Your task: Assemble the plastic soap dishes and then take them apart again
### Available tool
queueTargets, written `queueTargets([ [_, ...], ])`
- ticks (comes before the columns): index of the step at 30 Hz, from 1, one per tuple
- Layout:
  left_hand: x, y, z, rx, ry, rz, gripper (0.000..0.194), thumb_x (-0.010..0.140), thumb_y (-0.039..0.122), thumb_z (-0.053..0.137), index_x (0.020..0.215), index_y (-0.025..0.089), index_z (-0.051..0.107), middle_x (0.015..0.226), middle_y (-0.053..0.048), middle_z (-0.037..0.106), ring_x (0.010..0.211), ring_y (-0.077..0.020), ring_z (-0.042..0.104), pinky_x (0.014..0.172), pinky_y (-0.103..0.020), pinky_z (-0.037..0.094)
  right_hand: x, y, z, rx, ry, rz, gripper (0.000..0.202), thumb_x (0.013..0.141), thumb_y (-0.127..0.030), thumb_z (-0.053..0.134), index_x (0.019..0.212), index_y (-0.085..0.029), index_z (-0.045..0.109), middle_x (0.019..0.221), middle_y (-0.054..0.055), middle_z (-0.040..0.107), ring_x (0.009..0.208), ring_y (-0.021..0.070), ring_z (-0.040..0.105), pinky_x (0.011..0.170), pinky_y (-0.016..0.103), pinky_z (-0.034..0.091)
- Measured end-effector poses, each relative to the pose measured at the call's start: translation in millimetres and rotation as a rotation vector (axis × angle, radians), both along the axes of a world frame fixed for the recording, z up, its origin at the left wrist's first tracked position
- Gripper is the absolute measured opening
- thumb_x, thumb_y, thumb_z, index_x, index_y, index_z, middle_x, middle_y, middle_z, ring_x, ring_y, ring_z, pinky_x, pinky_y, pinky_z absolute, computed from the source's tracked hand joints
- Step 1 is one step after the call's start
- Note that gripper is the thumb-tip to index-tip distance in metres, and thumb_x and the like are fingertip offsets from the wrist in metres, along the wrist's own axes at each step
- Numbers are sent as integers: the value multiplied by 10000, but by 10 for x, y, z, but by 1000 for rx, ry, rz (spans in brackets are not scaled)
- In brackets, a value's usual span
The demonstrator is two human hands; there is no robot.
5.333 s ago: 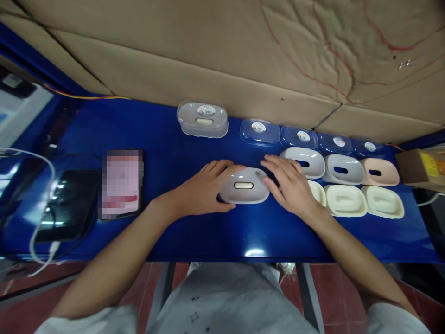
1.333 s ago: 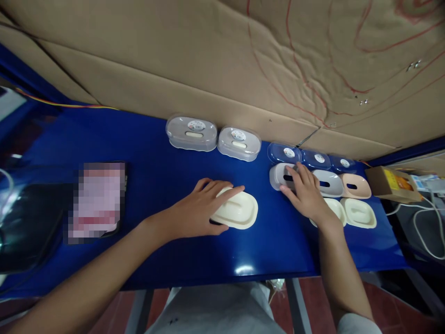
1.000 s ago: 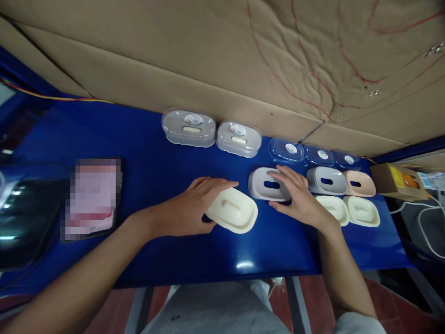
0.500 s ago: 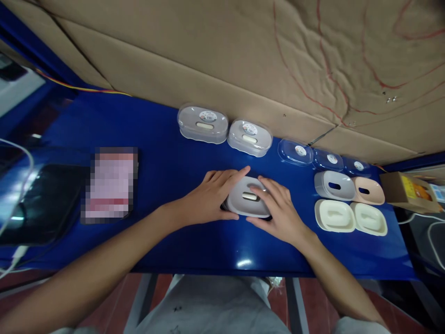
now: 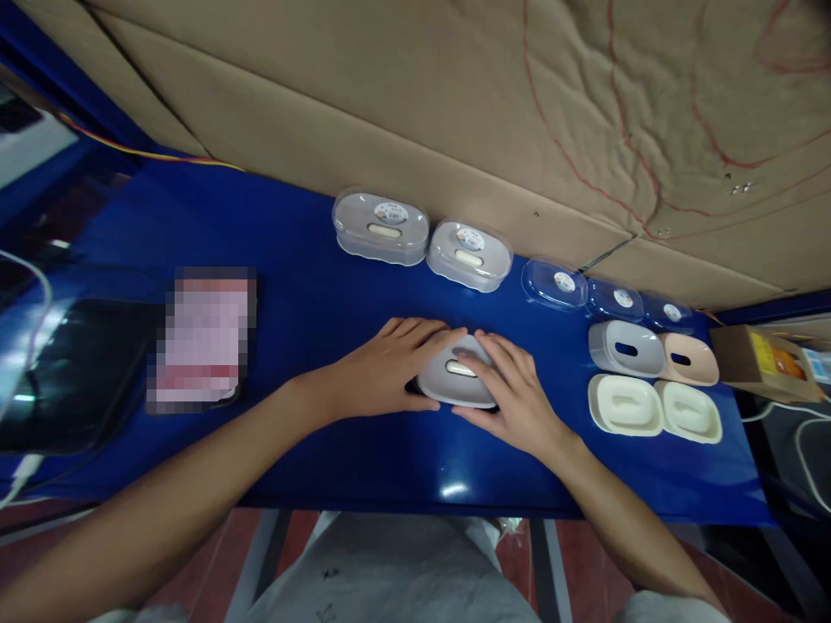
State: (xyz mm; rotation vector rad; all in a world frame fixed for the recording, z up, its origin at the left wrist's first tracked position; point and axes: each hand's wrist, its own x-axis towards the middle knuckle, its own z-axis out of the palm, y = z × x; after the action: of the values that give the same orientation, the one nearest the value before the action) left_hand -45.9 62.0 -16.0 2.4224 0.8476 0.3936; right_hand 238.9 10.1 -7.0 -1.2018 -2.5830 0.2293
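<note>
A grey oval box [image 5: 445, 385] with a cream strip in its middle lies on the blue table [image 5: 292, 294] between my hands. My left hand [image 5: 396, 363] grips its left end, thumb along the near side and fingers at the far side. Around the right end is my right hand [image 5: 512, 385], one finger reaching over the top beside the strip. Two similar grey boxes under clear lids [image 5: 383, 227] [image 5: 468, 256] stand near the cardboard at the back.
Clear lids [image 5: 555, 284] lie at the back right. Nearer are grey [image 5: 610, 348] and peach [image 5: 692, 359] slotted pieces and two cream trays [image 5: 627, 405]. A phone-like device [image 5: 204, 337] and a black item [image 5: 78, 372] lie left. An open carton [image 5: 766, 359] stands right.
The grey box and both hands have shifted slightly left in the view. The strip now sits more evenly in the slot. Both hands keep their hold.
</note>
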Motion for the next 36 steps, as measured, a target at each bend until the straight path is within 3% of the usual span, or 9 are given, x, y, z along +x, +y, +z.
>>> queueTargets([
  [4,9,-1,-9,21,24,-2,1061,955,478,860,1783,290,223,1700,-165,487,1563,-397,455,1267,-535,362,212,159,-31,-67,48,-24,733,1113,-674,458,1732,-291,376,1777,172,429,1633,369,432,1255,624,434],
  [9,8,-13,20,31,70,1,1037,972,447,846,1780,276,219,1718,-166,469,1571,-390,448,1276,-510,341,540,444,-161,43,-2,-430,738,1138,-576,447,1760,-222,270,1831,224,288,1705,398,273,1308,706,292],
  [11,7,-16,26,32,86,0,1022,982,445,837,1777,272,217,1726,-168,459,1577,-386,441,1274,-506,338,597,487,-168,49,-21,-489,722,1127,-585,468,1732,-216,326,1775,233,396,1660,418,350,1285,721,307],
  [15,4,-12,28,39,101,-1,1018,985,454,836,1771,258,219,1729,-167,455,1581,-381,434,1274,-499,336,610,455,-74,100,44,-461,624,1091,-601,561,1611,-264,491,1544,187,628,1479,384,553,1235,643,400],
  [21,0,-3,47,27,106,-3,1009,986,443,837,1769,260,228,1734,-160,451,1582,-377,431,1281,-492,327,740,511,-104,130,-72,-487,852,1033,-696,600,1719,-267,336,1789,217,332,1671,464,280,1275,736,277],
  [25,6,-2,67,2,142,2,1020,981,452,843,1772,258,228,1744,-155,437,1581,-370,428,1285,-489,324,805,559,-112,140,-13,-578,781,1006,-737,617,1603,-250,491,1531,204,602,1486,424,530,1243,682,357],
  [27,7,0,74,-4,151,4,1017,982,455,839,1773,256,232,1748,-154,432,1586,-373,423,1286,-492,322,798,542,-96,143,26,-602,814,959,-758,675,1574,-251,513,1511,207,595,1471,424,541,1227,679,384],
  [31,-1,5,83,-7,144,-2,1009,982,441,837,1771,262,233,1751,-155,432,1593,-379,417,1286,-500,318,773,495,-81,-5,36,-516,861,945,-738,713,1634,-294,448,1662,207,479,1570,436,466,1213,718,422],
  [36,47,-19,23,-30,62,47,1241,914,426,906,1789,286,37,1753,-187,426,1567,-404,460,1258,-525,355,636,363,114,71,214,-348,726,976,-585,772,1591,-301,513,1634,190,538,1548,392,527,1228,646,480],
])
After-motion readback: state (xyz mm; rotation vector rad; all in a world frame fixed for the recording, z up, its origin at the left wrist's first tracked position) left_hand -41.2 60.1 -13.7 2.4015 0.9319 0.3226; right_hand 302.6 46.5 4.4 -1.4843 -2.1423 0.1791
